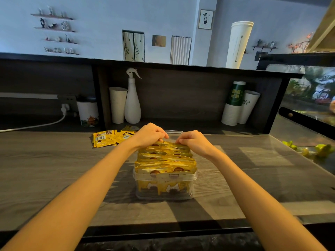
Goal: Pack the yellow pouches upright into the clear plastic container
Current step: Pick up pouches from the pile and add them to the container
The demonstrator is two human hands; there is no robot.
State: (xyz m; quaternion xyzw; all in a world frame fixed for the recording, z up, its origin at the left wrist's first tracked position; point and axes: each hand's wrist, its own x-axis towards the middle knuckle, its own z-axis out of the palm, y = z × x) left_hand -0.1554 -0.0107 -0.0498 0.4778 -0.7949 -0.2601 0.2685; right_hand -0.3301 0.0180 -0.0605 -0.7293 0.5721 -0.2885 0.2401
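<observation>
Head view: the clear plastic container point(164, 196) sits mid-counter point(54, 169), packed from its near wall back with upright yellow pouches point(165, 160). Both hands reach to the far end of the row. The left hand point(148, 134) and right hand point(194, 141) have curled fingers point(181, 141) pinching the top edges of the rearmost pouches. A few loose pouches point(108, 138) lie flat on the counter, left of the container. A white spray bottle point(132, 104) stands behind.
</observation>
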